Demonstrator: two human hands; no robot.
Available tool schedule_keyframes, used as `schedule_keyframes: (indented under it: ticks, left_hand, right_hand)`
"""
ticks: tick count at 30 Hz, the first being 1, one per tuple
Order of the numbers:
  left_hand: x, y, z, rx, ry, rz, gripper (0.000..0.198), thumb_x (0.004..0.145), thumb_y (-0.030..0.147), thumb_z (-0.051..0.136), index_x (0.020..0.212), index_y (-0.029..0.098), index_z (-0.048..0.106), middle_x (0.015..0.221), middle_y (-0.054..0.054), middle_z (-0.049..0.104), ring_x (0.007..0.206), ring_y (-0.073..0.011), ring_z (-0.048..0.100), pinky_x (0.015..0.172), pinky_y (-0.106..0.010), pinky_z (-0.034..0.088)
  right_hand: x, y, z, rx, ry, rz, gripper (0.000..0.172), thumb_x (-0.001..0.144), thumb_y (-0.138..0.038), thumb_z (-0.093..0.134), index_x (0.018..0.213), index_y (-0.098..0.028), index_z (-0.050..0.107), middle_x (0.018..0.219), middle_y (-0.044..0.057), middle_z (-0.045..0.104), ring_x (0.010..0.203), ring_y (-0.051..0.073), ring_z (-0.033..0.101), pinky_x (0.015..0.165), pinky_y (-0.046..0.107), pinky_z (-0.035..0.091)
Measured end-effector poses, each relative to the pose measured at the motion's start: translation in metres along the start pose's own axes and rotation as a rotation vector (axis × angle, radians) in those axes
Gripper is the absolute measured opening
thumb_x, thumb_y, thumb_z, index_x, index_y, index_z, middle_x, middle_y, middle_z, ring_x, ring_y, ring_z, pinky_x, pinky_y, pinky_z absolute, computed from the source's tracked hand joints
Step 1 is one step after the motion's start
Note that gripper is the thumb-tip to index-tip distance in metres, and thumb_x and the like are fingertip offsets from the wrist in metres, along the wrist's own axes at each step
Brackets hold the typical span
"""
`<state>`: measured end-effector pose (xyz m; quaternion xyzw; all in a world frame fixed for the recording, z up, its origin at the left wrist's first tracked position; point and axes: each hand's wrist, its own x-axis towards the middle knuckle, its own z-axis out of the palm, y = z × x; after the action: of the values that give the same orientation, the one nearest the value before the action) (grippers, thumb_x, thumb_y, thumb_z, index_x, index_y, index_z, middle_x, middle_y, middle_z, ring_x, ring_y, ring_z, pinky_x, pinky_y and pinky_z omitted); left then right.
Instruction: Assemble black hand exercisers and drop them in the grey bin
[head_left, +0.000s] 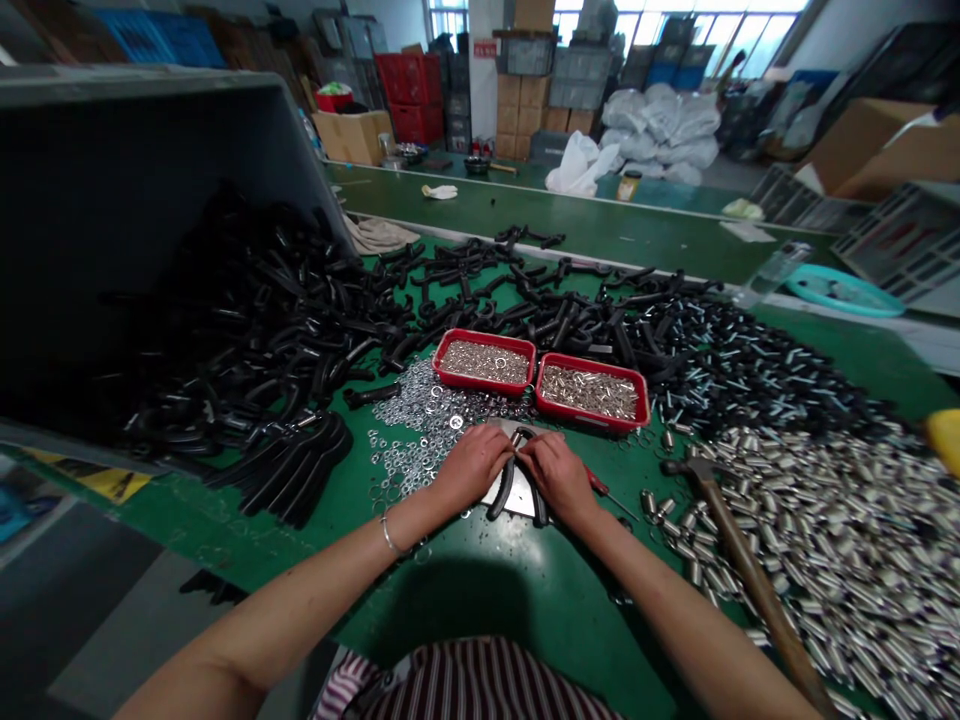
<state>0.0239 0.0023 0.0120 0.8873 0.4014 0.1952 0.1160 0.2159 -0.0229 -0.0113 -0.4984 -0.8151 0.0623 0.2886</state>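
My left hand (475,463) and my right hand (556,472) meet over a flat metal plate (491,487) on the green bench. Between them is a black plier-like tool (504,488), its two curved handles spread towards me. The fingers of both hands are pinched at its upper end, and any small part there is too small to make out. A screwdriver (598,482) with a red handle lies just right of my right hand. Loose metal rings and nuts (409,440) are scattered left of my left hand.
Two red trays (486,385) of tiny metal parts stand beyond the plate. A hammer (739,550) lies at right by a heap of metal cylinders (825,540). Black handles (292,300) spill from a grey crate (296,130) at left. Small black parts (772,370) pile behind.
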Motion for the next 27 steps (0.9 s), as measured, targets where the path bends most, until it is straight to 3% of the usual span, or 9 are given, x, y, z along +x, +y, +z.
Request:
schedule_keyframes:
  ticks: [10,14,17,21,27]
  left_hand:
    - [0.001,0.001,0.000,0.102,-0.020,0.018,0.019,0.100,0.023,0.046,0.097,0.016,0.064,0.096,-0.007,0.064,0.095,-0.0231,0.055,0.087,-0.038,0.042]
    - [0.007,0.006,-0.003,0.276,-0.060,0.113,0.023,0.099,0.019,0.043,0.091,0.014,0.064,0.092,-0.010,0.063,0.093,-0.0261,0.055,0.084,-0.041,0.041]
    - [0.011,0.011,-0.003,0.402,-0.092,0.236,0.025,0.097,0.013,0.041,0.092,0.011,0.065,0.091,-0.012,0.063,0.090,-0.0275,0.054,0.083,-0.044,0.039]
    - [0.018,0.018,-0.003,0.416,-0.120,0.333,0.028,0.098,0.012,0.039,0.095,0.010,0.067,0.089,-0.014,0.064,0.090,-0.0279,0.055,0.084,-0.045,0.036]
    - [0.025,0.020,-0.008,0.421,-0.196,0.366,0.028,0.096,0.012,0.041,0.093,0.009,0.069,0.090,-0.015,0.064,0.090,-0.0279,0.055,0.083,-0.044,0.037]
  right_hand:
    - [-0.002,0.003,-0.002,-0.137,-0.085,-0.094,0.026,0.102,-0.028,0.043,0.095,-0.019,0.066,0.095,0.011,0.065,0.089,0.024,0.058,0.077,0.035,0.051]
    - [0.000,0.001,-0.007,-0.154,-0.151,-0.114,0.024,0.101,-0.020,0.044,0.098,-0.020,0.067,0.096,0.010,0.065,0.092,0.025,0.058,0.081,0.036,0.051]
    - [-0.002,0.000,-0.015,0.010,-0.167,-0.100,0.024,0.101,-0.021,0.044,0.105,-0.020,0.067,0.103,0.010,0.067,0.097,0.025,0.060,0.087,0.040,0.052]
    - [-0.021,0.008,-0.038,0.219,-0.100,0.038,0.027,0.101,-0.026,0.045,0.120,-0.023,0.064,0.115,0.010,0.066,0.110,0.024,0.060,0.099,0.044,0.049]
    - [-0.091,0.053,-0.102,-0.023,-0.066,0.266,0.028,0.100,-0.034,0.044,0.116,-0.022,0.064,0.110,0.010,0.068,0.105,0.026,0.061,0.095,0.044,0.049]
